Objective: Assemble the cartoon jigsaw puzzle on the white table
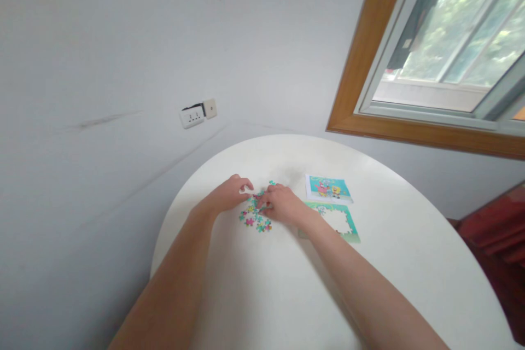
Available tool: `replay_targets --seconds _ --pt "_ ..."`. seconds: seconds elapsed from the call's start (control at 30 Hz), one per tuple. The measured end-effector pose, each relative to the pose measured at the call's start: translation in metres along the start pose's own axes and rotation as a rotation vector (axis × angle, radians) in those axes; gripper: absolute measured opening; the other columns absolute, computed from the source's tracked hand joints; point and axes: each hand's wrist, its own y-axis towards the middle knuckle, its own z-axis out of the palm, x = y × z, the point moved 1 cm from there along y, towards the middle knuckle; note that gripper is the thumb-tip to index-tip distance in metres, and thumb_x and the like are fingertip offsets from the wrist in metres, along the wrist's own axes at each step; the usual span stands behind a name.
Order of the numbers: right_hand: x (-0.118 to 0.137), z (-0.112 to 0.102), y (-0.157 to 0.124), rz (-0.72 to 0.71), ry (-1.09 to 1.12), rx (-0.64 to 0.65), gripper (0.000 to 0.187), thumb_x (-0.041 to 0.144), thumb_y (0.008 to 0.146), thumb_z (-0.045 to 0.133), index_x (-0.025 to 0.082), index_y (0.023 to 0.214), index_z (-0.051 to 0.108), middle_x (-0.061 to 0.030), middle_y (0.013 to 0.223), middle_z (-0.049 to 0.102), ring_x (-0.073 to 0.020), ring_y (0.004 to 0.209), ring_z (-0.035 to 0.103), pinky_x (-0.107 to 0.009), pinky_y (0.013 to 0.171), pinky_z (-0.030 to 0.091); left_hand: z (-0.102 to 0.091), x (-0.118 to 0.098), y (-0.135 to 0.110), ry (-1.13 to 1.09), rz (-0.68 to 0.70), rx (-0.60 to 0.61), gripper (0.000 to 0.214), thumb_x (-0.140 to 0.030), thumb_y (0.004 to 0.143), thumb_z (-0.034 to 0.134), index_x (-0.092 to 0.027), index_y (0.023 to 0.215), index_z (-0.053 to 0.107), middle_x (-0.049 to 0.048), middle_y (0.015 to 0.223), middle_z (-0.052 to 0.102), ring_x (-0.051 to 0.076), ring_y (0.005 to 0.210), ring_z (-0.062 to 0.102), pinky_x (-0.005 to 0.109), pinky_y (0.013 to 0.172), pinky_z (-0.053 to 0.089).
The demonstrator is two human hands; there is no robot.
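Observation:
A heap of small colourful puzzle pieces [255, 219] lies on the round white table [402, 262]. My left hand [230, 193] rests at the heap's far left edge, fingers curled and thumb pinched toward the forefinger; what it holds is too small to make out. My right hand [282, 203] lies on the heap's right side, fingers bent down onto the pieces. A puzzle frame [342, 221] with a green border and blank white middle lies just right of my right wrist. A cartoon picture card [328, 188] sits behind the frame.
The table stands against a white wall with a wall socket [197, 114] above it. A wood-framed window [435, 65] is at the upper right. Something dark red [496, 229] stands beyond the table's right edge.

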Motion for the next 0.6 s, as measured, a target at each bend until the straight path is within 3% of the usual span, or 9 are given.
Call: replay_targets --seconds 0.17,0.27,0.47,0.6 --pt "0.012 0.011 0.001 0.027 -0.070 -0.086 0.028 0.034 0.090 0.052 0.031 0.114 0.066 -0.0074 0.101 0.059 -0.0226 0.103 0.050 -0.034 0.085 0.039 0.000 0.007 -0.002 0.023 -0.045 0.021 0.030 -0.024 0.072 0.055 -0.017 0.098 0.065 0.0043 0.081 0.061 0.020 0.081 0.059 0.031 0.080 0.046" --pt "0.016 0.013 0.000 0.031 -0.077 -0.106 0.026 0.033 0.091 0.050 0.030 0.110 0.067 -0.0071 0.101 0.059 -0.0231 0.103 0.049 -0.035 0.084 0.038 -0.001 0.006 -0.003 0.030 -0.054 0.032 0.030 -0.024 0.073 0.053 -0.016 0.100 0.063 0.0041 0.082 0.062 0.020 0.082 0.059 0.030 0.081 0.046" --pt "0.010 0.006 0.000 0.057 -0.032 -0.058 0.021 0.031 0.086 0.057 0.030 0.103 0.069 -0.0064 0.102 0.060 -0.0228 0.103 0.049 -0.034 0.084 0.037 -0.006 0.000 -0.004 0.036 -0.066 0.038 0.029 -0.027 0.075 0.053 -0.017 0.100 0.062 0.0042 0.083 0.061 0.020 0.083 0.059 0.030 0.080 0.045" --pt "0.011 0.003 0.001 0.063 0.021 -0.050 0.028 0.036 0.087 0.057 0.029 0.113 0.065 -0.0068 0.105 0.060 -0.0222 0.104 0.050 -0.035 0.088 0.037 -0.007 -0.002 -0.005 0.035 -0.072 0.041 0.028 -0.024 0.074 0.053 -0.016 0.100 0.062 0.0045 0.083 0.061 0.019 0.083 0.059 0.029 0.079 0.045"
